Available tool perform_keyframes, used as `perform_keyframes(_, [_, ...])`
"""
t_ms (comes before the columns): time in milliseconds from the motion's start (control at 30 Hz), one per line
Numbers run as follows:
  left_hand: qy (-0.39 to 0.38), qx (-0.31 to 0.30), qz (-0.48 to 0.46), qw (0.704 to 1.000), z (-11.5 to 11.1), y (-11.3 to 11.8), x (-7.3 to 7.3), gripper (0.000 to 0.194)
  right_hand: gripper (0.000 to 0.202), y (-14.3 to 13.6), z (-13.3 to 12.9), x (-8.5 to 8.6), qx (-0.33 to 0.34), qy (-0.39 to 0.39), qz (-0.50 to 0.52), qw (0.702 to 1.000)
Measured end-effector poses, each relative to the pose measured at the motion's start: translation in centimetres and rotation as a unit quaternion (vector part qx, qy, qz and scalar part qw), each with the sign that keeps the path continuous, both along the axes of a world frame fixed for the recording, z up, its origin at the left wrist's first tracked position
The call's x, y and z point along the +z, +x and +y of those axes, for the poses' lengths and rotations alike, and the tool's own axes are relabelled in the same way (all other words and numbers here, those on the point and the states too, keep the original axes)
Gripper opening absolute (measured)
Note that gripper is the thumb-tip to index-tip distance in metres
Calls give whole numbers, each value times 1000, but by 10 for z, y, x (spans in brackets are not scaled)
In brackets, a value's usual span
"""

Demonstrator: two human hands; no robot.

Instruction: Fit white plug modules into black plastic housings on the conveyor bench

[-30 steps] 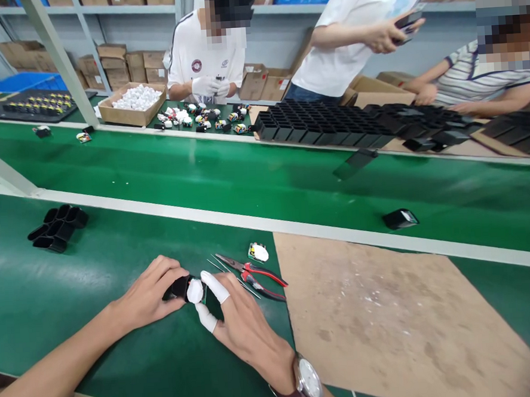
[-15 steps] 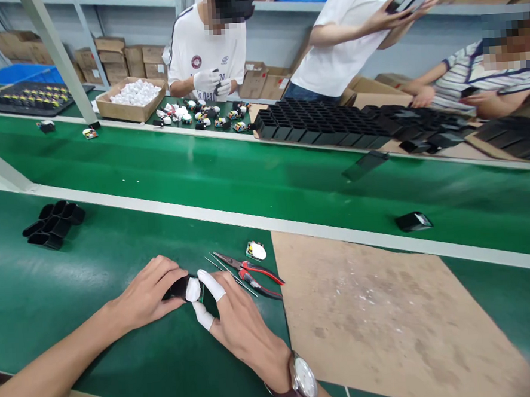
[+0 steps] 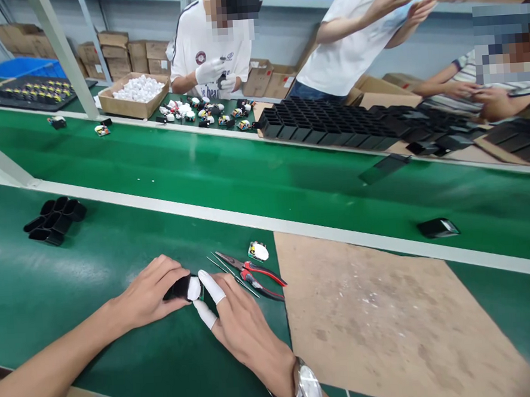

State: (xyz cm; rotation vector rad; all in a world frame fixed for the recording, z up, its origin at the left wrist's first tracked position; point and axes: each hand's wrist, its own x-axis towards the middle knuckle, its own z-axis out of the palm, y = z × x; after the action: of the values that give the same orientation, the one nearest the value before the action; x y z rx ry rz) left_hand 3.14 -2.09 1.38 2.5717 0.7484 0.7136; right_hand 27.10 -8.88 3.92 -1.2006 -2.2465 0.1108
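My left hand (image 3: pixel 147 292) is wrapped round a black plastic case (image 3: pixel 179 289), its open end facing right. White-covered fingertips of my right hand (image 3: pixel 241 323) pinch a circuit board (image 3: pixel 201 293) with a white pad (image 3: pixel 194 288) on it, at the mouth of the case. The board sits partly inside the case. To the right of my fingers lie red-handled pliers (image 3: pixel 252 275) and thin metal tweezers (image 3: pixel 234 276). Another board with a white top (image 3: pixel 258 251) rests just beyond the pliers.
Black cases (image 3: pixel 55 220) stand grouped at the left. A brown cardboard sheet (image 3: pixel 389 316) covers the bench at right. On the green belt (image 3: pixel 245 176) lie a black case (image 3: pixel 438 228) and small boards. Across it, people work beside stacked black cases (image 3: pixel 323 123) and a box of white pieces (image 3: pixel 129 111).
The items on the belt have shifted right. My hands stay in nearly the same place, and the white pad and board look slightly nearer the case. A co-worker's hands at far right have come together.
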Motion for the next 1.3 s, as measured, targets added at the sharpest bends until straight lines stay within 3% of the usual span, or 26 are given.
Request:
perform_keyframes(333, [-107, -19, -32, 994, -1, 1, -3, 48, 15, 10, -3, -26, 59, -2, 85, 995])
perform_keyframes(567, [-137, -14, -29, 990, -1, -2, -10, 47, 18, 3, 3, -17, 79, -32, 119, 989])
perform_keyframes(733, [-140, -13, -36, 989, 0, -3, -9, 47, 23, -5, 6, -22, 70, -50, 125, 988])
perform_keyframes(867, [-153, -51, -47, 986, 1, -2, -4, 51, 24, -2, 9, -22, 74, -23, 134, 988])
perform_keyframes(1000, [-168, -28, -65, 983, 3, -3, -1, 43, 15, 12, 10, -17, -55, 45, 27, 997])
perform_keyframes(1100, [-179, 4, -70, 981, 4, -4, 1, 35, 9, 20, 7, -21, -156, 86, -133, 975])
perform_keyframes(1200, [-193, 15, -63, 979, 4, -4, 1, 34, 14, 19, 2, -29, -167, 78, -221, 958])
perform_keyframes(1300, [-198, 22, -46, 979, 4, -4, 0, 49, 30, 14, 0, -36, -144, 61, -221, 963])
